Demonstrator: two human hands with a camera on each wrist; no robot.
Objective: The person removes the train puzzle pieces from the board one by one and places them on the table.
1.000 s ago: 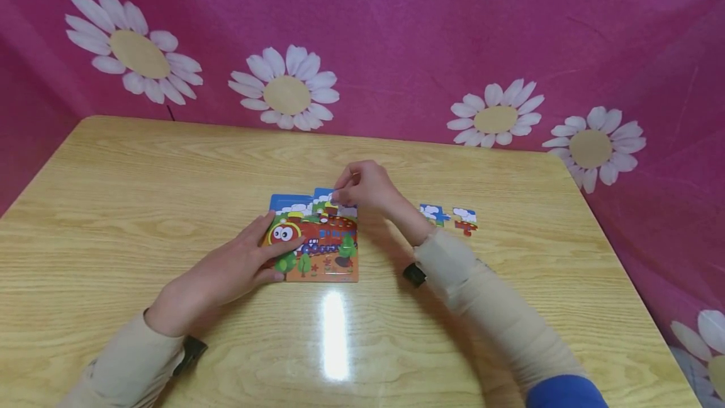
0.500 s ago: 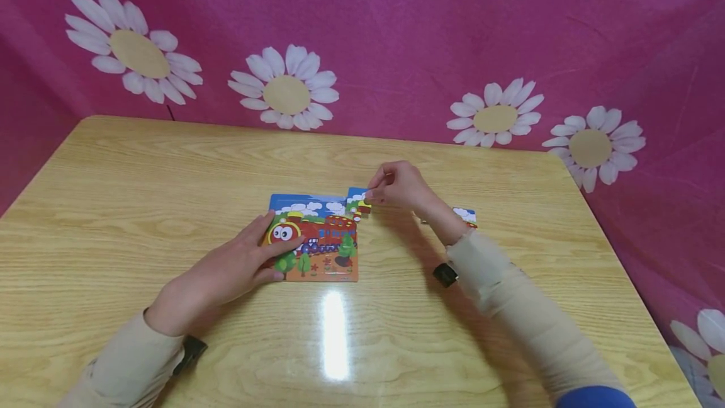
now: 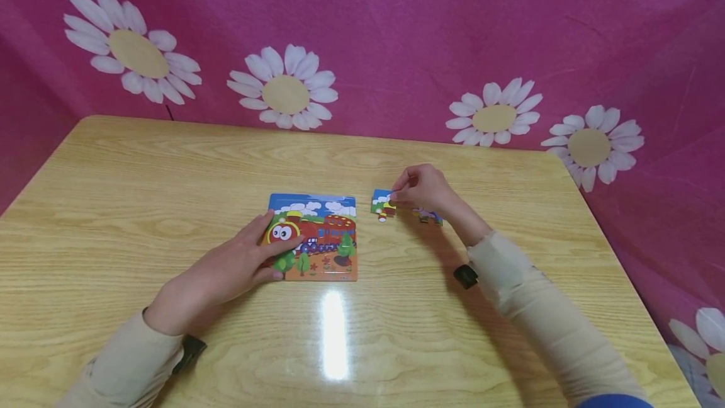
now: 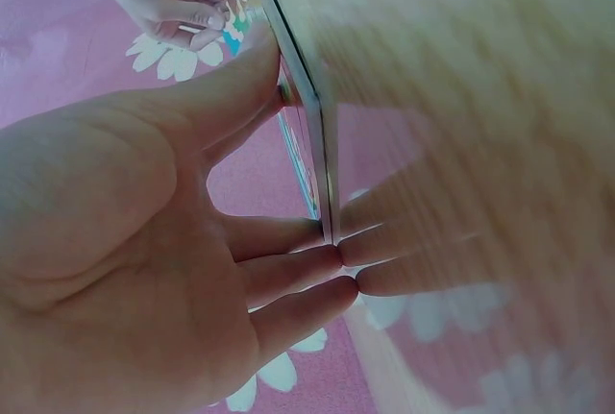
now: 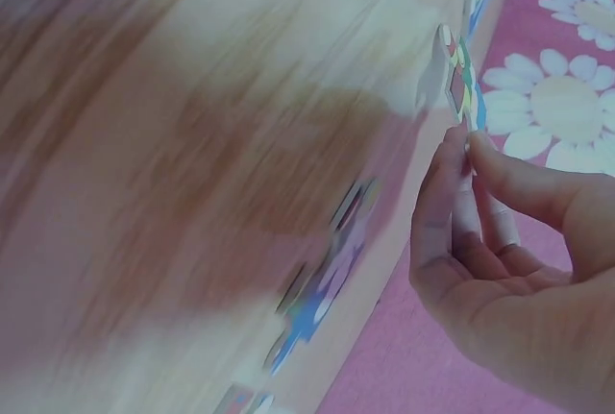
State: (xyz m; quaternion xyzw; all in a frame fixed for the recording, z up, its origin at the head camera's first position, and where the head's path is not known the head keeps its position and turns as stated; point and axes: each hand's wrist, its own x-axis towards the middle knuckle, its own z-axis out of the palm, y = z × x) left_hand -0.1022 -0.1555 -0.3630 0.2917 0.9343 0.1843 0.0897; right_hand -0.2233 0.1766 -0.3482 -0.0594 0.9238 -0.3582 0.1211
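Observation:
A jigsaw puzzle [image 3: 325, 266] with a red train, trees and clouds lies flat on the table. My left hand [image 3: 226, 269] rests at its left side, the thumb near the lower edge and one finger reaching over the picture. The left wrist view shows fingertips [image 4: 336, 284] right at the puzzle's edge. To the puzzle's right, my right hand [image 3: 433, 192] pinches a puzzle piece [image 3: 382, 202] between thumb and fingers. That puzzle piece [image 5: 463, 83] shows blue, green, yellow and red. A loose puzzle piece [image 3: 435, 219] lies below the right hand, partly covered by it.
In the right wrist view, another loose piece [image 5: 240, 399] shows at the bottom edge; the right arm hides it in the head view. The wooden table [image 3: 170, 162] meets a pink curtain [image 3: 391, 49] with white flowers at the back.
My right hand has moved right with its puzzle piece, from over the puzzle's upper part to beyond its right side, covering loose pieces. The left hand has stayed in place.

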